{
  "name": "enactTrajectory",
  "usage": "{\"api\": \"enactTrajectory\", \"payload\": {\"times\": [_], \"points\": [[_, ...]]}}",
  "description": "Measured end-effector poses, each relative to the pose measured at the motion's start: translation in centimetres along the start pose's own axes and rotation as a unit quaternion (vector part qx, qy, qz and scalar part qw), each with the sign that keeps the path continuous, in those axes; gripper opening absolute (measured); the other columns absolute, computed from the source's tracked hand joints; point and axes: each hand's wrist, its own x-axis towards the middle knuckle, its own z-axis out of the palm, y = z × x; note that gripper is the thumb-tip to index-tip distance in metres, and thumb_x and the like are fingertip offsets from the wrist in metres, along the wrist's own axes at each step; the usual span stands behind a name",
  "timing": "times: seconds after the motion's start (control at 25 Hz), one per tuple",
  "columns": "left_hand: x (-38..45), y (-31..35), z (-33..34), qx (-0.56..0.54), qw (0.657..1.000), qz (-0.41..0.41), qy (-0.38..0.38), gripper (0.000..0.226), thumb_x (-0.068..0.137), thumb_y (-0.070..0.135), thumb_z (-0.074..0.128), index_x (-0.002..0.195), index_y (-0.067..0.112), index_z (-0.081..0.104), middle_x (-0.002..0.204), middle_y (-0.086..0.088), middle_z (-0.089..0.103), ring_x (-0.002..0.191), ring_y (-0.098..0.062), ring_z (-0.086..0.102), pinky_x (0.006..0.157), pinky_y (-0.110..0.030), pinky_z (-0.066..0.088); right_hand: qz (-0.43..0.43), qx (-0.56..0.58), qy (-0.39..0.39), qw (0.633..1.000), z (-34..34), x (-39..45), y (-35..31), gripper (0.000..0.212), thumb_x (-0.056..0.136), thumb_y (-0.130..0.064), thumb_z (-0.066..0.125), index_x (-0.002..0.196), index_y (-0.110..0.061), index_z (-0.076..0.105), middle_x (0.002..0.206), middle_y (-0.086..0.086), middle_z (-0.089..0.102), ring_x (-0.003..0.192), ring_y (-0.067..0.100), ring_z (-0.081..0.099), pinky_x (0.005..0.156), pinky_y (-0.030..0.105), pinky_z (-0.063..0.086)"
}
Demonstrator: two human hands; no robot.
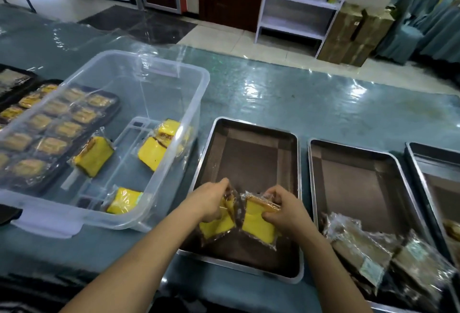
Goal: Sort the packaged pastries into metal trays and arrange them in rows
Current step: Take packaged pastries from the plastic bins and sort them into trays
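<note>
The left hand (211,200) grips a yellow pastry (217,224) in its clear wrap. The fingers curl over the top edge of the pack and the yellow part hangs below the hand. The right hand (283,209) grips a second pastry (258,223) in the same way: the fingers are curled over the top edge and the thumb presses on the yellow face from the side. The two packs touch each other in the middle, between the hands. Both are low over the near part of the left tray (249,160); it seems their lower corners touch the tray floor, but the blur does not let me be sure.

Left of this tray stands a clear bin (139,218) with four more yellow packs (93,157) inside. Behind the bin, seen through its wall, a dark tray (113,113) holds rows of pastries. Right of the hands, a second tray (361,178) has brown wrapped packs (361,250) at its near end. All stand on a table (273,96) under shiny plastic.
</note>
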Motion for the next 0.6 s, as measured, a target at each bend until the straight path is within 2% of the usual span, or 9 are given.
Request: {"api": "enactTrajectory", "payload": {"times": [0.08,0.2,0.28,0.36,0.4,0.52,0.6], "points": [[0.4,0.1,0.3,-0.013,0.999,-0.012,-0.035,0.060,0.082,0.014,0.073,0.131,0.018,0.039,0.125,-0.012,0.057,0.109,-0.032,0.058,0.083,-0.040,0.051,-0.003,-0.002,-0.028,1.000,0.1,0.8,0.1,0.042,0.077,-0.019,0.081,0.104,-0.039,0.057,0.108,-0.007,0.066,0.097,0.012,0.063,0.079,0.036,0.059],[1.0,0.0,0.9,-0.025,0.997,-0.033,-0.071,0.056,0.082,0.017,0.075,0.127,0.016,0.042,0.121,-0.011,0.058,0.098,-0.027,0.057,0.076,-0.036,0.048,-0.005,-0.006,-0.073,0.997,0.0,2.1,0.4,0.043,0.078,-0.020,0.083,0.109,-0.033,0.057,0.111,-0.006,0.061,0.100,0.012,0.060,0.074,0.026,0.053],[1.4,0.1,1.5,-0.009,0.996,-0.039,-0.076,0.056,0.082,0.019,0.074,0.128,0.018,0.043,0.124,-0.010,0.057,0.107,-0.029,0.058,0.088,-0.041,0.051,0.002,-0.021,-0.091,0.996,0.3,2.8,1.1,0.043,0.077,-0.023,0.083,0.110,-0.032,0.057,0.111,-0.005,0.060,0.098,0.011,0.060,0.071,0.023,0.051],[2.0,0.2,2.1,0.025,0.998,-0.034,-0.049,0.059,0.082,0.020,0.074,0.133,0.022,0.044,0.135,-0.008,0.050,0.125,-0.033,0.050,0.106,-0.050,0.042,0.020,-0.029,-0.088,0.995,0.8,3.2,1.6,0.044,0.077,-0.024,0.082,0.112,-0.033,0.057,0.112,-0.006,0.061,0.096,0.009,0.060,0.076,0.026,0.054],[2.3,0.1,2.4,0.039,0.998,-0.037,-0.030,0.060,0.083,0.019,0.073,0.135,0.023,0.045,0.139,-0.008,0.045,0.130,-0.034,0.044,0.110,-0.052,0.037,0.027,-0.038,-0.080,0.996,1.1,3.4,1.7,0.047,0.077,-0.024,0.083,0.115,-0.034,0.057,0.115,-0.007,0.062,0.096,0.008,0.060,0.079,0.028,0.055],[2.9,-0.2,3.4,0.064,0.997,-0.047,0.021,0.066,0.083,0.013,0.072,0.140,0.025,0.042,0.139,-0.008,0.045,0.130,-0.035,0.041,0.112,-0.054,0.033,0.021,-0.056,-0.046,0.997,1.9,3.7,2.2,0.065,0.075,-0.024,0.086,0.128,-0.035,0.049,0.126,-0.007,0.061,0.104,0.010,0.058,0.084,0.028,0.050],[3.2,-0.5,4.0,0.063,0.995,-0.057,0.044,0.067,0.085,0.008,0.069,0.142,0.024,0.036,0.137,-0.008,0.050,0.130,-0.035,0.042,0.111,-0.053,0.031,0.021,-0.038,-0.044,0.998,2.4,3.7,2.6,0.064,0.076,-0.022,0.085,0.125,-0.035,0.046,0.126,-0.006,0.062,0.103,0.011,0.059,0.085,0.030,0.050]]}}
